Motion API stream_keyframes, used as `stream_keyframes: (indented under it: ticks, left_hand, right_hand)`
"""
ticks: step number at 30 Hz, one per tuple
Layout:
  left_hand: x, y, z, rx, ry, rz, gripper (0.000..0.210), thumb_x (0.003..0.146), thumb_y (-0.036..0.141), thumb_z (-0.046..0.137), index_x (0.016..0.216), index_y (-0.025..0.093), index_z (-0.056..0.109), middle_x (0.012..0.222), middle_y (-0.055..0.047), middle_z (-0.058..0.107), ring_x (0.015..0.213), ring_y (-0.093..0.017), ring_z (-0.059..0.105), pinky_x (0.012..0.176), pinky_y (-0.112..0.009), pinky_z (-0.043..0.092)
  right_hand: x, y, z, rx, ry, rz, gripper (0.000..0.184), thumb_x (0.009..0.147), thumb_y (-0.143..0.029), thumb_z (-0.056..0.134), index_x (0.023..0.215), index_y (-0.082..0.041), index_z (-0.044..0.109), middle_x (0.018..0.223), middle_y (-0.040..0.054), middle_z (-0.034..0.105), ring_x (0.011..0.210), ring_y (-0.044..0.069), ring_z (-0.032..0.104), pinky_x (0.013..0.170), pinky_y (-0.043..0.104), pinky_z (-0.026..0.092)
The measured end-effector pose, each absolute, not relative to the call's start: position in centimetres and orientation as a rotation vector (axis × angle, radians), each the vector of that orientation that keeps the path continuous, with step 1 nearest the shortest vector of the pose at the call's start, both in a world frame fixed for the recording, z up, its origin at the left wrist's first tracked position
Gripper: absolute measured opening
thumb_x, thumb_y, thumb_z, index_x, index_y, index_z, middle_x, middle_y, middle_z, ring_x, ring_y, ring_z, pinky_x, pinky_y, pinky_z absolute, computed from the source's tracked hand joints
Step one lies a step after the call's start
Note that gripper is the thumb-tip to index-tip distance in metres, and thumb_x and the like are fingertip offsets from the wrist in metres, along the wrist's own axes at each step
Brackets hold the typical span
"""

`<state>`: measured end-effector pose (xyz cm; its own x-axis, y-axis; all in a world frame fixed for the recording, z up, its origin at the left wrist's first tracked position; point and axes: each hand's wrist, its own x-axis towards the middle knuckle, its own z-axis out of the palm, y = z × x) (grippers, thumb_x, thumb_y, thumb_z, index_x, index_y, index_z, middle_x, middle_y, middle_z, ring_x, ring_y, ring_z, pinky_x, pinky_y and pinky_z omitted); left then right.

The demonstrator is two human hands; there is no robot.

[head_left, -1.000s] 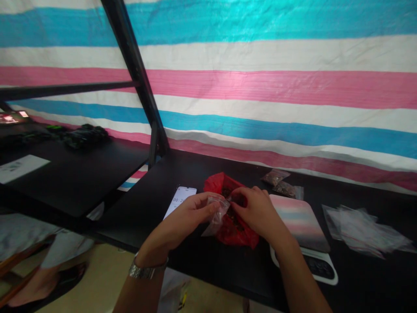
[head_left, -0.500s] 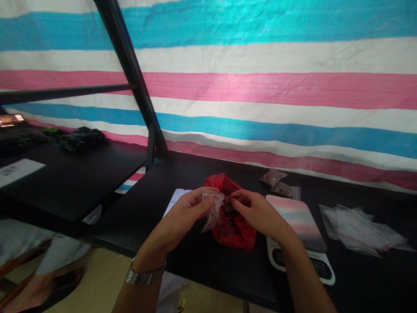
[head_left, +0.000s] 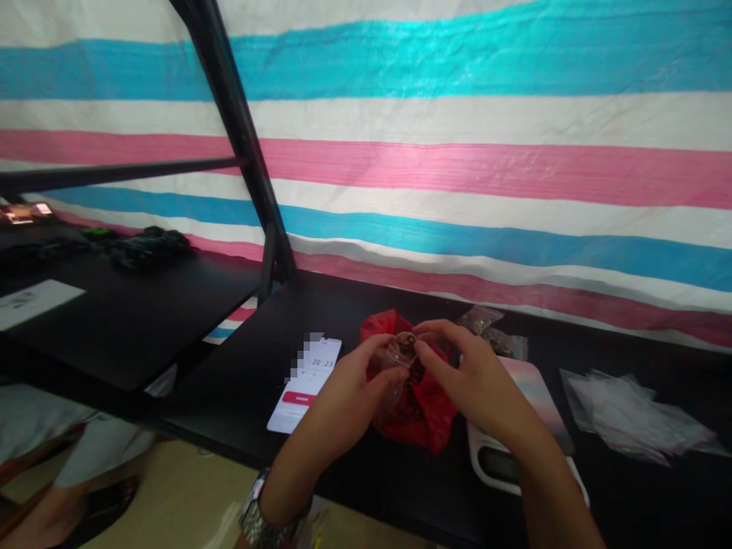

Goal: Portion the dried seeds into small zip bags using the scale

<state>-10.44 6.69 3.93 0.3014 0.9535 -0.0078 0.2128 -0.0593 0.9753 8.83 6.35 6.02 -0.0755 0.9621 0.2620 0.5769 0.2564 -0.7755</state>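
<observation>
Stretching behind the black table [head_left: 229, 389], a sheet [head_left: 486, 175] striped blue, white and pink fills the wall, crossed at left by a dark metal frame [head_left: 234, 114]. Beyond a gap, I see another black tabletop [head_left: 160, 313] carrying a white paper [head_left: 40, 301] and a dark bundle [head_left: 146, 248]; below it shows someone's leg [head_left: 94, 457]. On this table, a lit phone [head_left: 303, 389] lies just left of a red plastic bag [head_left: 435, 427]. Over that bag, the left hand [head_left: 354, 393] pinches a small clear bag [head_left: 397, 354]; the right hand [head_left: 466, 366] bends its fingers to the mouth, though I can't tell what they grip. The right forearm blocks part of a scale [head_left: 529, 381]. Behind the scale lie filled packets [head_left: 500, 341]; to its right, flat clear bags [head_left: 640, 415].
</observation>
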Motion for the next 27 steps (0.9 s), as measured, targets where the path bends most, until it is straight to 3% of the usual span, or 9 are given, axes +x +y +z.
stream_keyframes:
  ticks: [3,9,12,18,27]
  left_hand:
    - [-10.4,6.9,3.7,1.494,1.094,0.929,0.041,0.092,0.030,0.067,0.132,0.023,0.069,0.104,-0.003,0.076,0.100,-0.025,0.071,0.091,-0.036,0.052]
    - [-10.4,7.1,3.3,1.469,0.999,0.988,0.045,0.091,0.027,0.069,0.136,0.024,0.068,0.109,-0.004,0.078,0.109,-0.027,0.071,0.099,-0.038,0.052]
    - [-10.3,7.2,3.1,1.411,0.918,1.011,0.048,0.091,0.024,0.069,0.139,0.026,0.066,0.124,-0.005,0.077,0.113,-0.025,0.072,0.102,-0.037,0.052]
    - [-10.8,7.3,3.3,1.303,0.844,1.061,0.052,0.091,0.028,0.073,0.141,0.020,0.063,0.111,-0.006,0.081,0.103,-0.024,0.075,0.093,-0.035,0.058]
    - [-11.4,7.2,3.3,1.277,0.725,1.068,0.047,0.092,0.025,0.074,0.138,0.021,0.064,0.120,-0.006,0.080,0.109,-0.023,0.074,0.099,-0.035,0.056]
  right_hand:
    - [8.3,5.9,6.6,-1.427,-1.861,0.420,0.019,0.093,-0.025,0.068,0.109,-0.030,0.078,0.103,0.0025,0.080,0.097,0.027,0.067,0.093,0.046,0.045]
    - [8.3,5.3,7.6,-1.393,-1.913,0.247,0.035,0.084,-0.011,0.078,0.114,-0.031,0.078,0.101,0.0024,0.078,0.097,0.026,0.066,0.091,0.043,0.046]
    - [8.5,5.3,7.7,-1.336,-1.881,0.218,0.035,0.085,-0.012,0.078,0.116,-0.031,0.077,0.100,0.0019,0.077,0.093,0.025,0.066,0.088,0.041,0.048]
    - [8.4,5.4,7.4,-1.233,-1.777,0.210,0.036,0.088,-0.018,0.080,0.122,-0.031,0.075,0.107,0.0003,0.077,0.087,0.021,0.065,0.088,0.037,0.050]
    - [7.8,5.2,7.5,-1.221,-1.749,0.237,0.038,0.087,-0.023,0.083,0.122,-0.035,0.075,0.112,-0.0011,0.078,0.094,0.022,0.067,0.091,0.038,0.051]
